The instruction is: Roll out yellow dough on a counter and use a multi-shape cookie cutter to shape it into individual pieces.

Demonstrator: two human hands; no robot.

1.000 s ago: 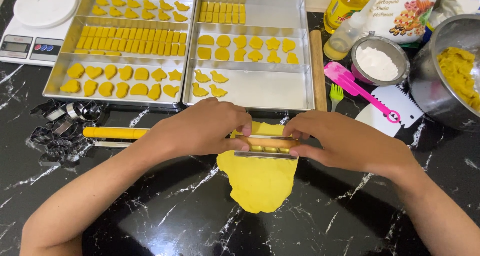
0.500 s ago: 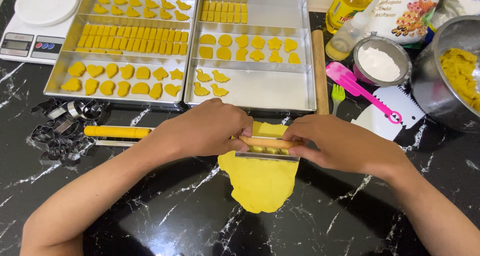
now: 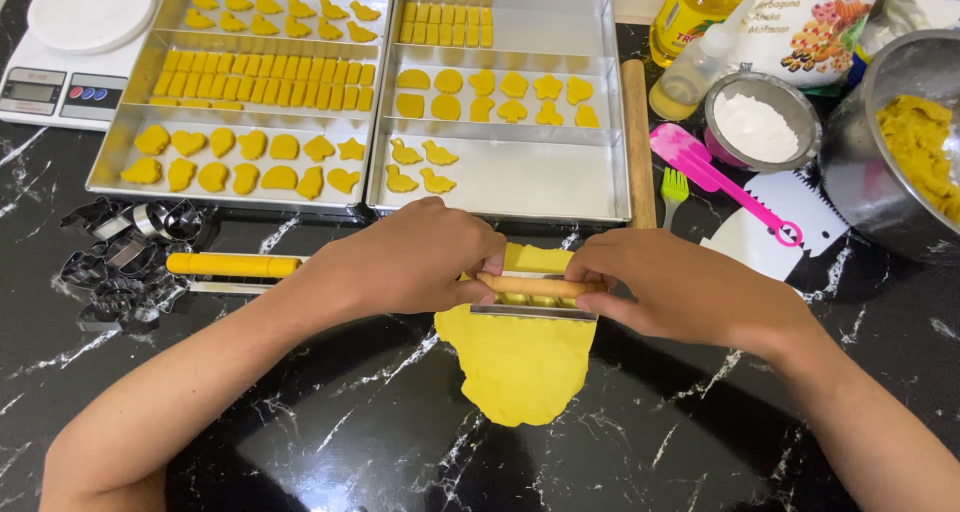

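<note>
On a black marble counter (image 3: 350,442), the left hand (image 3: 420,257) and right hand (image 3: 680,292) are gripping a wooden-handled cutter (image 3: 535,287) at both ends, pressing evenly into yellow dough (image 3: 520,362).

dough sheet (image 3: 520,362): top hidden by hands | steel bowl (image 3: 880,162): cut off right edge | oil bottle (image 3: 695,12): top cut off

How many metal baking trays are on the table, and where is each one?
2. The left tray lies beside the white scale, above the left hand. The right tray touches it, above the right hand and the yellow dough. None seems hidden.
</note>
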